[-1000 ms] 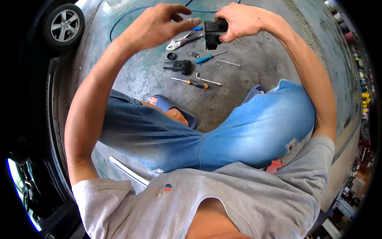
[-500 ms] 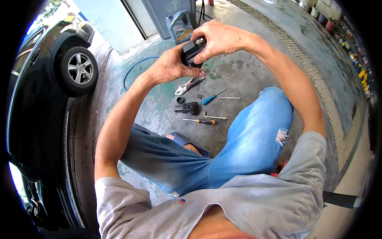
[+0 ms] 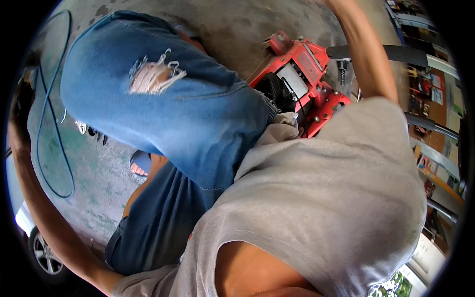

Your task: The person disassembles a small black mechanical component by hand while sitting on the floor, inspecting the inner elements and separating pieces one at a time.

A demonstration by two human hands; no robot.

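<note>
Head view: the camera looks steeply down the person's own body; the grey T-shirt (image 3: 321, 208) fills the picture from 3 to 6 o'clock, and the knee of the torn blue jeans (image 3: 163, 94) rises at 10 to 11 o'clock. The left forearm (image 3: 47, 218) runs along the rim from 7 up to 9 o'clock; the left hand (image 3: 20, 114) sits at the dark rim at 9 o'clock, blurred and half cut off, so whether it is wide, narrow or holding something cannot be told. The right forearm (image 3: 363, 54) climbs out of the picture at 1 o'clock; the right hand is out of view. A red machine (image 3: 302, 74) with black parts stands on the concrete floor (image 3: 89, 178) at 12 to 1 o'clock, just beside the hip; a blue hose (image 3: 49, 148) loops over the floor at 9 o'clock, near the left forearm; a car wheel (image 3: 44, 255) shows at 8 o'clock.
</note>
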